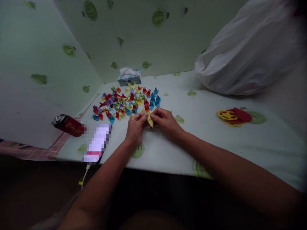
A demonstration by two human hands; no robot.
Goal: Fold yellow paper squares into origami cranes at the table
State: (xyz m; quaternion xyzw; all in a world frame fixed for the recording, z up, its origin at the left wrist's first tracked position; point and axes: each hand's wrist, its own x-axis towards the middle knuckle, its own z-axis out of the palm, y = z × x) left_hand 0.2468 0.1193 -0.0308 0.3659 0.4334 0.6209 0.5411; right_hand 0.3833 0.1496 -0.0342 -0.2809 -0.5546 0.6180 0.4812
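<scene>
Between my two hands is a yellow folded-paper crane (150,120), narrow and pointed at its lower end. My left hand (136,127) pinches its left side with thumb and fingers. From the other side, my right hand (165,121) grips it the same way. Some red and yellow shows under the hands, too hidden to name. Just beyond lies a spread pile of small folded-paper cranes (120,100) in red, yellow, blue, purple, green and orange. The nearest of them almost touch my fingers.
A tissue box (129,79) stands against the wall behind the pile. To the left are a tilted red and black drink can (72,125) and a phone (98,142) with a white cable. Yellow and red cut-out shapes (232,116) lie right, below a large white plastic bag (242,54).
</scene>
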